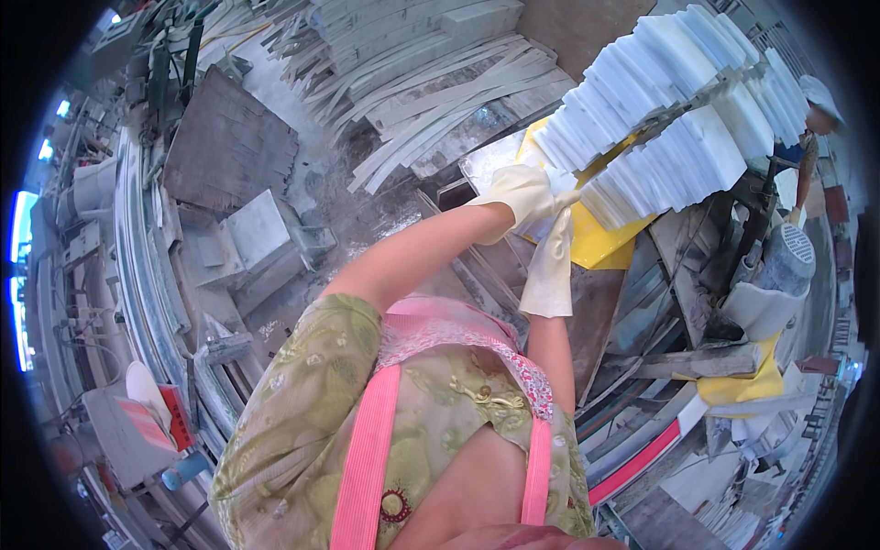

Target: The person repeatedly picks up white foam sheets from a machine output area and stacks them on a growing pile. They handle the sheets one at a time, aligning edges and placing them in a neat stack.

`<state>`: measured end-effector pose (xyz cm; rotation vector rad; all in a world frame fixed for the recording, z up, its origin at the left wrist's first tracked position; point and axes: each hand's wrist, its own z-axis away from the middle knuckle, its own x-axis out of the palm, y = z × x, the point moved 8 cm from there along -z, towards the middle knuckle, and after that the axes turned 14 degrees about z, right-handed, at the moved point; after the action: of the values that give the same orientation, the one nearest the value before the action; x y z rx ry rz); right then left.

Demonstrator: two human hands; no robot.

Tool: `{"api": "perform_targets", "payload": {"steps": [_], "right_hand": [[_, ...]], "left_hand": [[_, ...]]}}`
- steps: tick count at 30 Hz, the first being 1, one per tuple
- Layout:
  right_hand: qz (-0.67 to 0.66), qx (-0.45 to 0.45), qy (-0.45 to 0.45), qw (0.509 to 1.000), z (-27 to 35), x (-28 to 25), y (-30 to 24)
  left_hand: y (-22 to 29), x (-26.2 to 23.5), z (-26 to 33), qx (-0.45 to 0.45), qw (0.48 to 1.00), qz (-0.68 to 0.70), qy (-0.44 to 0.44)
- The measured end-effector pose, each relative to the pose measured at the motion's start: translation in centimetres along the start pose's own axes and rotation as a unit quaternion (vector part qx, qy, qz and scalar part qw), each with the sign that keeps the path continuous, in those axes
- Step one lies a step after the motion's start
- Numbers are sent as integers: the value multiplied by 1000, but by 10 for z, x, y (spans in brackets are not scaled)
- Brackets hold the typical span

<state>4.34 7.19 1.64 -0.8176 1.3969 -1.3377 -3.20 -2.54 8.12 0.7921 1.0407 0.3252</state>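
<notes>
Both my hands wear cream rubber gloves and meet at the near end of two long rows of thin white stone tiles [632,82], which stand on edge close together. My left hand [521,196] reaches in from the left with its fingers curled; what lies in them is hidden. Close beside it, my right hand [552,257] points away from me, its fingertips near the left glove and its grip not visible. Under the tiles lies a yellow sheet [600,246]. A pale flat piece [490,163] lies just beyond my left hand.
Long white stone strips [412,128] are heaped at the back. A dark board [229,137] and a metal box [261,229] stand to the left, beside machine rails [151,266]. At the far right, another person in a pale hat [819,99] is near a grey bucket-like container [784,252].
</notes>
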Motion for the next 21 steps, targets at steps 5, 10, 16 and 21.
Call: {"api": "perform_targets", "payload": {"steps": [5,10,16,21], "right_hand": [[227,-170,-42,958,17,-16,-17],[-15,-105,-171,979,1,-25,11],[-142,-61,-144,977,6,-50,40],[-10,-126,-98,987,11,-101,21]], "left_hand": [[16,3,10,4,999,-34,19],[20,17,7,-20,997,-46,54],[15,17,8,-41,994,-19,99],[27,25,-2,59,990,-129,-8]]}}
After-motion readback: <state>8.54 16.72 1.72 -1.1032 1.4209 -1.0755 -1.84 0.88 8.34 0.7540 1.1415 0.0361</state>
